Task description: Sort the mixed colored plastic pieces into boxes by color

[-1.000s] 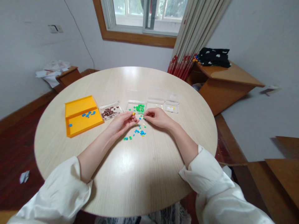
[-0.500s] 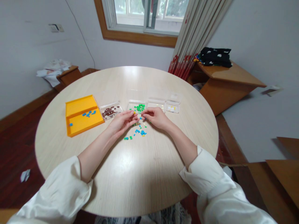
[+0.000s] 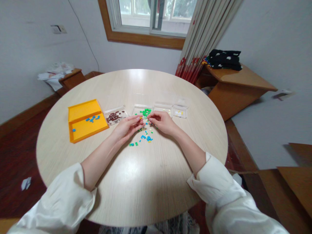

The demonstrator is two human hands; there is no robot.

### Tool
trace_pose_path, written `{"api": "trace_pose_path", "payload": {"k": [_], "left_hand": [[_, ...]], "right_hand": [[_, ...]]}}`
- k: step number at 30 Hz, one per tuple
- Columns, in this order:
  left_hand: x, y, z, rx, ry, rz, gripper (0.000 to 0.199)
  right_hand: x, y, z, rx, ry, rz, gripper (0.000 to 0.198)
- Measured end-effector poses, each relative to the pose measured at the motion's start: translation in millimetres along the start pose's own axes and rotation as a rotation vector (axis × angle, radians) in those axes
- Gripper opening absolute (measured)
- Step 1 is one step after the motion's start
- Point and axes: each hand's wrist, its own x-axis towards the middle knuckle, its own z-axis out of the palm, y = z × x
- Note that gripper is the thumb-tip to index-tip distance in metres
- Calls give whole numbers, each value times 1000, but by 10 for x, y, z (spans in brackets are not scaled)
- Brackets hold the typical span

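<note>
My left hand (image 3: pixel 126 129) is above the middle of the table, thumb and fingers closed on a small yellow building brick (image 3: pixel 140 118) at the fingertips. Facing it, my right hand (image 3: pixel 164 123) has thumb and forefinger pinched together; whatever they grip is too small to make out. Just below both hands, small blue bricks (image 3: pixel 148 138) lie loose on the tabletop with a few green bricks (image 3: pixel 132 145). Behind the fingertips, a clear box holds green bricks (image 3: pixel 147 112), partly hidden by my hands.
On the left an opened yellow case (image 3: pixel 89 134) holds several blue bricks. Beside it stands a clear box of brown bricks (image 3: pixel 115 116). A small clear box (image 3: pixel 179 112) with yellow and white pieces is right of my hands. Everything rests on a round wooden table (image 3: pixel 143 188).
Both hands stay almost where they were. The fingers of my left hand have shifted slightly around the yellow brick; the boxes and loose bricks look unmoved.
</note>
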Motion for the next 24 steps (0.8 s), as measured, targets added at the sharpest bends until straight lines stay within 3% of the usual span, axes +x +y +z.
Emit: {"api": "trace_pose_path", "payload": {"k": [24], "left_hand": [[37, -27, -44, 29, -23, 3, 11]], "right_hand": [[15, 1, -4, 5, 65, -72, 7]]}}
